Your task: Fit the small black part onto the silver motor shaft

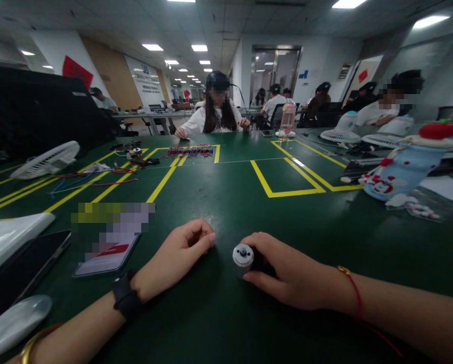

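Head view. We see two bare hands, set apart from each other, over a dark green table. The right hand has its thumb and forefinger clamped around the side of a metal cylinder, which is upright just beyond the fingertips, in the gap between the two hands. Its upper end shows a short central stub and small dark holes; whether its base touches the table we cannot tell. The left hand lies loosely curled near the cylinder, not touching it, and we see nothing in its fingers.

As to progress, we judge the work to be at the holding stage: the cylinder is in the grasp, and its release is not yet done. Nothing is attached to its visible end, and the left hand takes no part. Loose wires and a bundle of coloured leads lie well apart from it, unconnected to it. Beyond the cylinder we note a yellow tape outline; to the left, a phone; across the table, a co-worker.
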`<state>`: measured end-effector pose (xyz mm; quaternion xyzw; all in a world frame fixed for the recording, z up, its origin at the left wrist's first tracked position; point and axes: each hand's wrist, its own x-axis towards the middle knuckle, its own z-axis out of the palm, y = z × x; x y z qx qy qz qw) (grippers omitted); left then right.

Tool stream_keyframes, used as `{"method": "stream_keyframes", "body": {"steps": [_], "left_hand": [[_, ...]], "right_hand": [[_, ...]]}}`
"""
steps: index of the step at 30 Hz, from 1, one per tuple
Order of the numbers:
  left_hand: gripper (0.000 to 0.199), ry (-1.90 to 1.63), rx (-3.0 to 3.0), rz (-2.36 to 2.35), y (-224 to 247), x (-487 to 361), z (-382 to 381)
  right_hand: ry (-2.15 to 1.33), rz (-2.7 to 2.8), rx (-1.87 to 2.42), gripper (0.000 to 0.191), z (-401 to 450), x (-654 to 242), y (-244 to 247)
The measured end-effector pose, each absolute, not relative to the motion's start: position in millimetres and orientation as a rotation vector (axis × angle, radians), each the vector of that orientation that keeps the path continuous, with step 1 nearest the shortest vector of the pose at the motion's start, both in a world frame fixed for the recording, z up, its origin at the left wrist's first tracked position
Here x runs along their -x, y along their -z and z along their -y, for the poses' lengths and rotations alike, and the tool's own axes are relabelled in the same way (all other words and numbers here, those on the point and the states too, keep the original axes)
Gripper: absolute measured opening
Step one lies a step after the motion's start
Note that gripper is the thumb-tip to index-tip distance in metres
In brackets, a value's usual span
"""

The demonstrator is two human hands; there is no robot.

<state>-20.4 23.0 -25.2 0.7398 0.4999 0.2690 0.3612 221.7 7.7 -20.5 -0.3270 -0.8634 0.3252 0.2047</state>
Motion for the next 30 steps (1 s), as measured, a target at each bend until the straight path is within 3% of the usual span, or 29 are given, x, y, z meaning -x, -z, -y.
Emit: {"method": "stream_keyframes", "body": {"steps": [13, 20, 30], "left_hand": [[0.005, -0.686, -1.964, -1.213, 25.6, 18.1, -20.3], [0.02, -0.704, -2.013, -1.171, 15.2, 10.9, -14.2], [0.016, -0.805, -2.194, -1.056, 2.4, -7.4, -5.0]], "right_hand": [[-0.899, 2.387, 0.917, 0.035, -7.6, -220.8, 21.5], [-0.904, 2.382, 0.866, 0.037, -8.1, -220.9, 20.8], [-0.834, 2.42, 0.89, 0.03, -8.1, -219.2, 23.0]]}}
